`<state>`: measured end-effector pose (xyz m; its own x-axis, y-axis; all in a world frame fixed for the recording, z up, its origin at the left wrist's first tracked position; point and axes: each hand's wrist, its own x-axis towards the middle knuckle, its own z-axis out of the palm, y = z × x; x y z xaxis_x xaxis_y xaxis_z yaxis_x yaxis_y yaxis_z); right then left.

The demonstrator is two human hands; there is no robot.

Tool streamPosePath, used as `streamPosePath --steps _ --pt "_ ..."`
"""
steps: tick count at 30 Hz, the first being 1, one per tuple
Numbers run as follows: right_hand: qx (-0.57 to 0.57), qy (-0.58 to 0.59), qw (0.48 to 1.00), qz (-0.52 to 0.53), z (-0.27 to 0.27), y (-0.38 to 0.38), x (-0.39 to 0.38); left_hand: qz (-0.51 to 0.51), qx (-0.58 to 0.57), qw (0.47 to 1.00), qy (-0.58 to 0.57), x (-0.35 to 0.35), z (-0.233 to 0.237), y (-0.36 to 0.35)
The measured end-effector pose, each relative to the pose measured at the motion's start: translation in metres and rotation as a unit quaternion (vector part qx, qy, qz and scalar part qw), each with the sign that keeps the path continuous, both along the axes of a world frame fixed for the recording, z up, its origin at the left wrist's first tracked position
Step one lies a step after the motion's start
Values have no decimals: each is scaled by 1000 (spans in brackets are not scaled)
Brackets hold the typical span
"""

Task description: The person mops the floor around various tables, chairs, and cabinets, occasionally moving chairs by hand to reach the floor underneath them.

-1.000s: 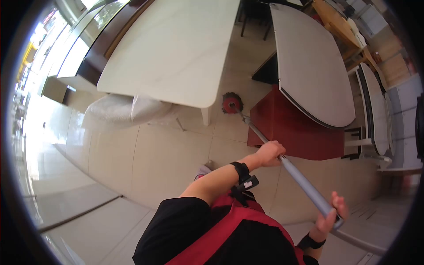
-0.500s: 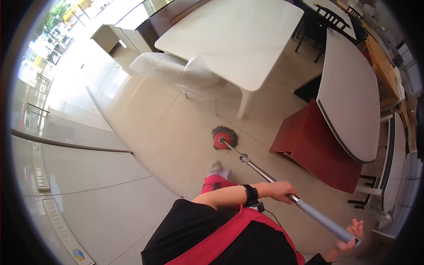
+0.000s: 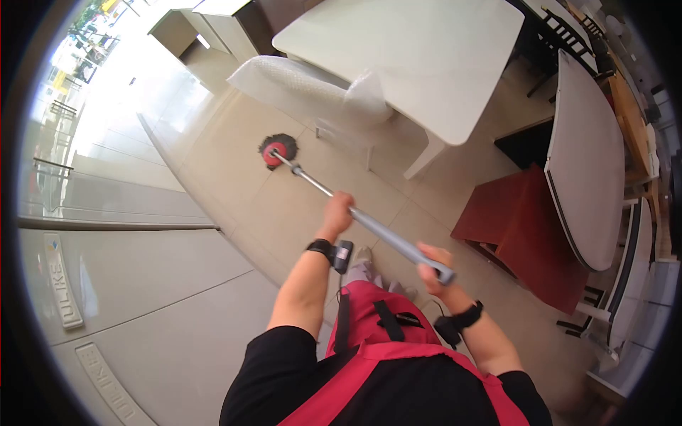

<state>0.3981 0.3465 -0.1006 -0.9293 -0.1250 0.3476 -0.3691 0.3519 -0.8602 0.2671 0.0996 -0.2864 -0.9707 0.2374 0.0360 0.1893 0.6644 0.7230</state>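
Status: mop head [image 3: 278, 149] is resting on the floor [image 3: 234, 213] at your 11 o'clock, just beside the wrapped chair [image 3: 312, 89]. Your left hand [image 3: 339, 211] is curling its fingers tight round the shaft [image 3: 312, 183] mid-length to steer; your right hand [image 3: 431, 261] is clamping the end for leverage.

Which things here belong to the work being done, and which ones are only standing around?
In use: mop, left hand, right hand, floor.
Standing around: white table, wrapped chair, red cabinet, grey tabletop.
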Motion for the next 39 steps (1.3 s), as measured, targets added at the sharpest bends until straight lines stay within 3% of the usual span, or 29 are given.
streamPosePath --steps 3,7,10,15,17,19,21,23,25,28,31,35,39 --pt "-63 -23 994 83 -13 -49 -2 -31 -61 998 11 -1 -39 -72" --pt "-74 2 991 108 -29 -38 43 5 -142 982 -125 40 0 -63" --pt "-32 -2 995 92 -8 22 90 -35 -153 974 -166 82 21 -9" --pt "52 0 997 56 58 175 204 -206 -33 976 -65 186 42 127" --pt "-42 -124 989 74 77 251 269 -274 -5 957 -99 235 74 197" --pt "71 -153 980 -103 127 299 348 -371 55 923 -88 282 98 263" --pt "-24 -206 950 -232 177 333 413 -483 147 860 -75 323 119 325" --pt "-88 -115 954 -263 211 357 466 -600 204 763 -127 352 150 380" --pt "-103 -25 953 -286 236 374 509 -643 334 664 -181 380 177 425" --pt "-206 60 926 -311 275 361 529 -684 208 657 -238 412 175 478" --pt "-132 144 939 -282 270 364 537 -652 194 709 -188 443 176 495" --pt "-133 144 932 -305 265 353 524 -653 161 722 -164 429 163 477" --pt "-216 87 955 -185 214 402 514 -534 151 821 -132 423 145 435"
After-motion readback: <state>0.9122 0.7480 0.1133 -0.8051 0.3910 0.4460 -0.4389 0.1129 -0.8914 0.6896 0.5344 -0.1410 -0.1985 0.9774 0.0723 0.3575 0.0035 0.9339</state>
